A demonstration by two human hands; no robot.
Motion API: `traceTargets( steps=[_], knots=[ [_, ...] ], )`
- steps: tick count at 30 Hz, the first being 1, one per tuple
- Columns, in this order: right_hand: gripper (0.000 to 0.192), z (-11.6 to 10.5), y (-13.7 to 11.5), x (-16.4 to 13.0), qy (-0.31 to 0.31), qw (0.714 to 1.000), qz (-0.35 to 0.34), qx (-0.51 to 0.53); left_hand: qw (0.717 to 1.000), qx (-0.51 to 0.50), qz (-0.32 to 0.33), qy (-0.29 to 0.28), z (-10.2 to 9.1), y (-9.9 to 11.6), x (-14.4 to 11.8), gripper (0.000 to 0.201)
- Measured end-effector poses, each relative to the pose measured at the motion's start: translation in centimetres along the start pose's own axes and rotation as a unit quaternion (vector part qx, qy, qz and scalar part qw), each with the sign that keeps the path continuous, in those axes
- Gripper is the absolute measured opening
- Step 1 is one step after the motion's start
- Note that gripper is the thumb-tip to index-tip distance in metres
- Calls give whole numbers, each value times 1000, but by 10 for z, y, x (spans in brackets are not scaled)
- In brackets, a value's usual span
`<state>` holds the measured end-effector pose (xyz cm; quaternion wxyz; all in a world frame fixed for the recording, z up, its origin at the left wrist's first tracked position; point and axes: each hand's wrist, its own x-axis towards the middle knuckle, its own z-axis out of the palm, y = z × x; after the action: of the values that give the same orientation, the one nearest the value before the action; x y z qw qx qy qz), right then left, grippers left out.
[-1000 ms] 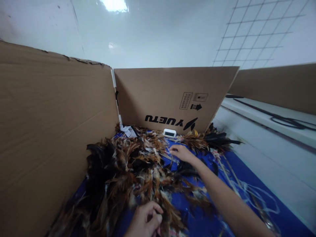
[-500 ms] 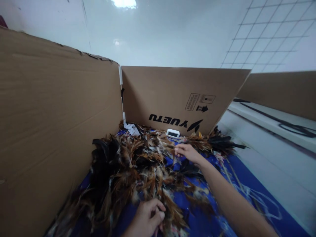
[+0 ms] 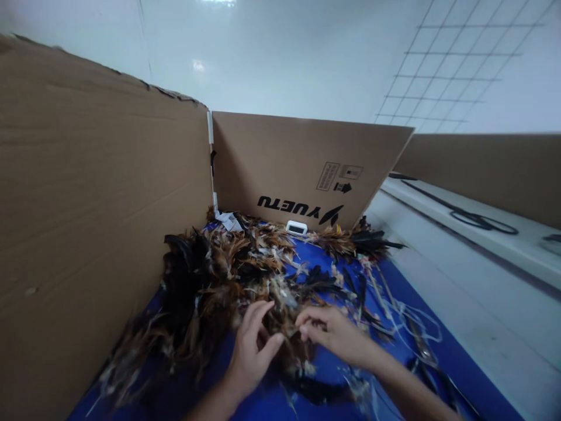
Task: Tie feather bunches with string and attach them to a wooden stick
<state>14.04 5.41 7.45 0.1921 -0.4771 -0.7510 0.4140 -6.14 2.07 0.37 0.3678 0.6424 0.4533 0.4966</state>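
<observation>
Two hands meet on one small clump of feathers (image 3: pixel 284 333) at the near edge of the pile, lying right between them. The left hand (image 3: pixel 252 351) is open, fingers spread against the clump's left side; the right hand (image 3: pixel 335 333) pinches its top with thumb and fingertips. Soft, wispy brown, black and white plumes, heaped on a slick blue sheet (image 3: pixel 394 362). Stiff cardboard walls (image 3: pixel 87 204) fence it in, with a small white gadget (image 3: pixel 297 227) at the back.

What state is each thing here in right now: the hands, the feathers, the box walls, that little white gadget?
Left hand: fingers in the brown-and-black feather pile.
Right hand: pinching feathers.
Feather pile: loose, spread on blue cloth.
Brown cardboard walls: upright.
Small white device: against cardboard; display unreadable.
</observation>
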Motion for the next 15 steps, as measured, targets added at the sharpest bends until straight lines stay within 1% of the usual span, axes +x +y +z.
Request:
traceTargets(
  steps=[1,2,4,5,6,8,12,15],
  knots=[
    [13,11,-3,-6,-7,1000,3,-15,999,19,23,-18,-1,2,-2,47],
    [13,22,-6,-11,4,999,-2,-32,998,37,41,-42,-2,3,-3,42],
    [13,37,-9,-18,28,998,-10,-62,991,70,60,-97,-2,4,-5,26],
    [12,43,-9,-21,45,996,-12,-72,987,84,65,-119,-1,4,-5,25],
    [12,47,-8,-24,59,995,-12,-76,984,98,70,-134,0,4,-5,28],
    [12,52,-4,-31,81,994,-2,-68,979,118,81,-143,1,3,-5,31],
    [13,56,7,-47,98,994,27,-32,972,137,105,-157,2,0,-6,31],
    [12,58,14,-61,120,991,50,-29,966,162,123,-162,2,-5,-7,31]
  ],
)
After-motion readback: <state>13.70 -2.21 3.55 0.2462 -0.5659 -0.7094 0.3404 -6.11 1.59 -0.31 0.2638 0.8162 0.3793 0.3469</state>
